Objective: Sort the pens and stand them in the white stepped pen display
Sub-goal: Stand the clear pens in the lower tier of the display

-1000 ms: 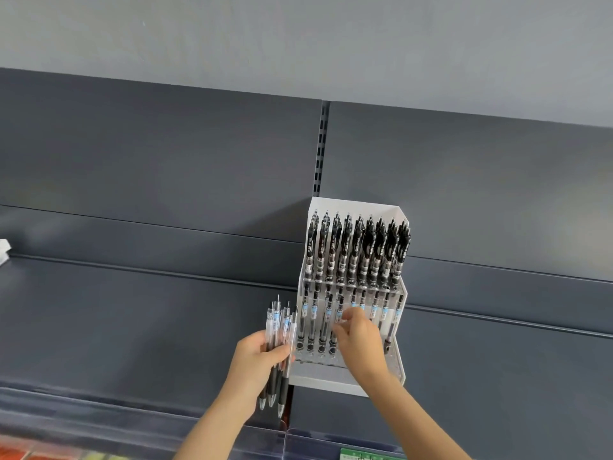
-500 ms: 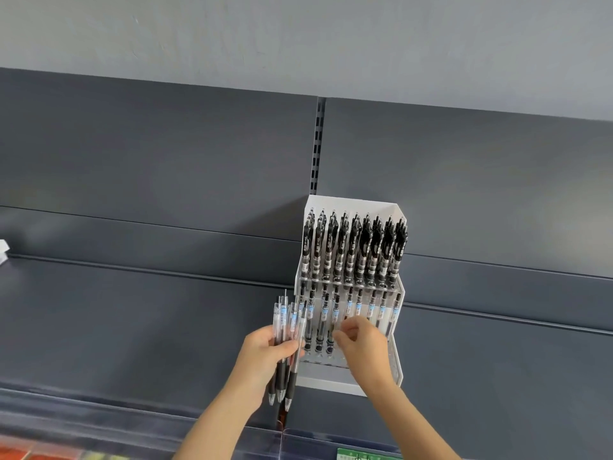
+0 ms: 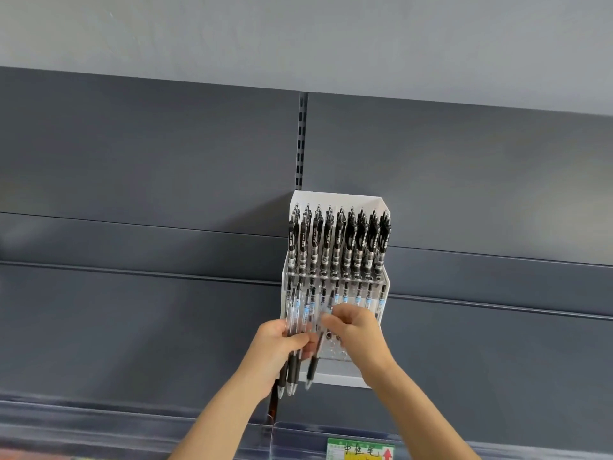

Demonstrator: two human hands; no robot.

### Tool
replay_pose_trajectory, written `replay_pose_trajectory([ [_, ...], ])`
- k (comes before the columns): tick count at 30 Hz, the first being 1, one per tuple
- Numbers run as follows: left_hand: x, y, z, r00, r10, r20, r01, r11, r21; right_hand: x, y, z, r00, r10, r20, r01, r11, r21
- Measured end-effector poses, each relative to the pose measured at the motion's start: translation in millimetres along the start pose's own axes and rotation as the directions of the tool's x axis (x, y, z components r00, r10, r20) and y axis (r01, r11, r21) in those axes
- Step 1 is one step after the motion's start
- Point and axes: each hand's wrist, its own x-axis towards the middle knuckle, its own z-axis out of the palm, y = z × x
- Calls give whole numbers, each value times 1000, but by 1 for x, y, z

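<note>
Nearest: a green price label [image 3: 360,452] on the shelf edge. The left hand [image 3: 280,346] grips a bundle of pens [image 3: 293,322], tips down, at the left front of the white stepped pen display [image 3: 335,380]. The right hand [image 3: 356,330] pinches a single pen [image 3: 312,363] beside the bundle. The display stands on the grey shelf [image 3: 132,327]. Its upper tier holds black pens [image 3: 338,240].

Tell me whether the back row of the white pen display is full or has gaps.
Full: upright black pens fill it from side to side of the display, no gap showing.
</note>
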Motion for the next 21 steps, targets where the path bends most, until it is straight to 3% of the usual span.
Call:
replay_pose_trajectory([
  [5,3,-4,-5,999,-12,-51,11,1000,-18,13,0,-24,955,-79,-285,61,996,-72],
  [7,3,-5,-5,999,-8,-48,7,1000,-10,19,-3,-27,934,-114,-338,80,990,-113],
  [11,3,-5,-6,998,-12,-57,13,1000,14,26,-3,-21,950,-145,-275,76,967,-245],
  [16,2,-6,-10,998,-10,-61,10,1000,1,35,4,-7,984,-131,-121,48,850,-525],
  [21,2,-5,-15,998,-20,-53,19,1000,-21,36,7,-1,987,-106,-123,17,819,-573],
])
